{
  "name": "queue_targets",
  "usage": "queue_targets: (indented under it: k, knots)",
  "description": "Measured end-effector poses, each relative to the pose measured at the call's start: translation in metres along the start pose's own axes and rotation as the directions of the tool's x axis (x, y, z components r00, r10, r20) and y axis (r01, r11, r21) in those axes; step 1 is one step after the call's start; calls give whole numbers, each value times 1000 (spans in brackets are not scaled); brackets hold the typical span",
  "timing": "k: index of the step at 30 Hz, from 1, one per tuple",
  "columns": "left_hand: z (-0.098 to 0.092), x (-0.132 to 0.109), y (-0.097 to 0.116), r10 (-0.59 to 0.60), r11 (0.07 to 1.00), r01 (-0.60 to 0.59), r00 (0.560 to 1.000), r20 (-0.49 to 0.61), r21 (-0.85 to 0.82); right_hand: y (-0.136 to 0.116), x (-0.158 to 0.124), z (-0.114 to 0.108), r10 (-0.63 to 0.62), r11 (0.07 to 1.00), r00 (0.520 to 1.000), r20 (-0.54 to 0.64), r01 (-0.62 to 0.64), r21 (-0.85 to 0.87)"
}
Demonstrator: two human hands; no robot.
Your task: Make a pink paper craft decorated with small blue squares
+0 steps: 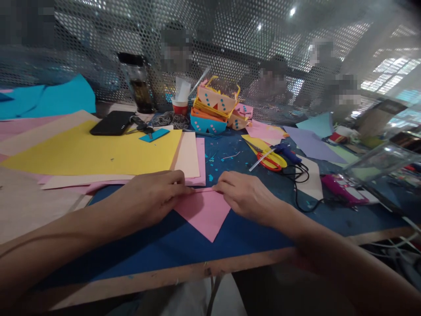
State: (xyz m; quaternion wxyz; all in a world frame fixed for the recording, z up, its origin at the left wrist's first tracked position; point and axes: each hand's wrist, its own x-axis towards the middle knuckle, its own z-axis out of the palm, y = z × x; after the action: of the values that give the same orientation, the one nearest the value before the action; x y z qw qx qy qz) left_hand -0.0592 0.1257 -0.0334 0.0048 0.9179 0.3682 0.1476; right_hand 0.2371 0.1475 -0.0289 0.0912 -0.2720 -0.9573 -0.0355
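A pink sheet of paper [208, 212] lies on the blue tabletop, one corner pointing toward me. Its far edge is turned over in a narrow folded strip. My left hand [161, 193] pinches the left end of that strip, the fingers pressed together. At the strip's right end, my right hand [245, 193] pinches the paper in the same way. Both hands cover the sheet's side corners. Just beyond my left hand is a stack of sheets with a yellow one [98, 151] on top.
Scissors [270, 160] and a blue glue gun [287, 153] with a black cord lie right of centre. Decorated paper pieces [213, 105] are piled at the back by a paper cup [180, 106] and a bottle [140, 87]. A perforated metal screen [223, 39] stands behind.
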Motion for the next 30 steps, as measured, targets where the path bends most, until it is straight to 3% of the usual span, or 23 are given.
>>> queue_targets:
  k: [12,24,30]
  knots:
    - [-2,-5,4,-15,999,17,999,-37,52,0,-6,-2,-75,989,997,-32,71,-129]
    - [-6,-14,7,1,985,4,1000,-31,173,6,-26,-6,-25,992,998,-62,18,-121]
    - [-3,-21,11,57,967,-29,993,-103,254,6,-29,-7,-9,993,998,-68,1,-121]
